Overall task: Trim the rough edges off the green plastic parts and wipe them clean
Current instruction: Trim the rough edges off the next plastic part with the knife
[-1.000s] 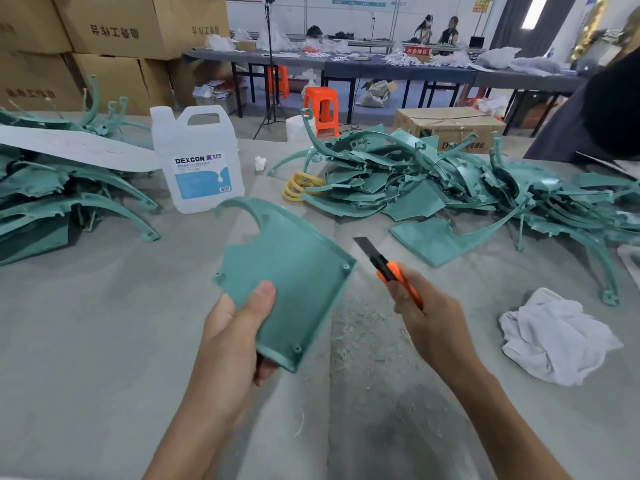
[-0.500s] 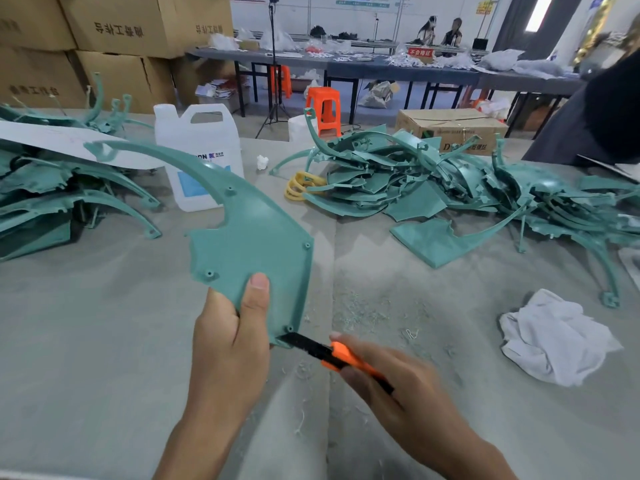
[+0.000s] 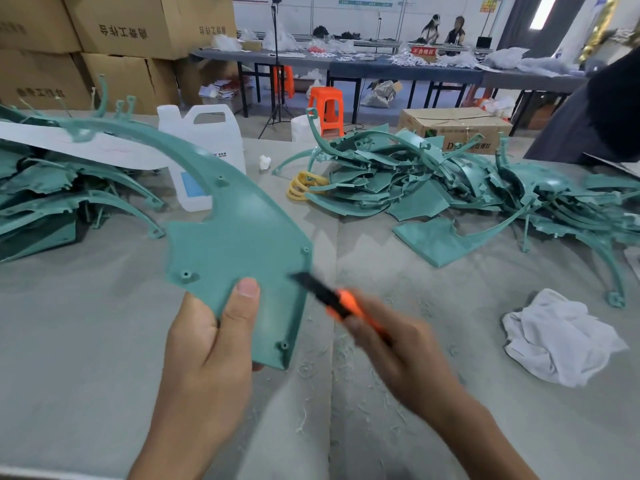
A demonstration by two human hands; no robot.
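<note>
left hand (image 3: 204, 344) gripping green plastic part (image 3: 239, 237), thumb on top; right hand (image 3: 398, 351) holding orange knife (image 3: 337, 303), blade at part's edge

You have bare table (image 3: 86, 341) across the lower left of the frame, and more along the bottom right below the rag (image 3: 561, 341). The part (image 3: 235, 244) and knife (image 3: 332, 299) fill the centre. At left, a pile (image 3: 52, 202) of green pieces closes off the edge. The jug (image 3: 204, 143) stands behind the part's long arm. At upper right a heap (image 3: 450, 181) spreads to the frame's edge, with one flat piece (image 3: 433, 240) jutting toward you. Between jug and heap a lane of table runs back, holding a paper wad (image 3: 265, 162) and yellow rings (image 3: 301, 188).
</note>
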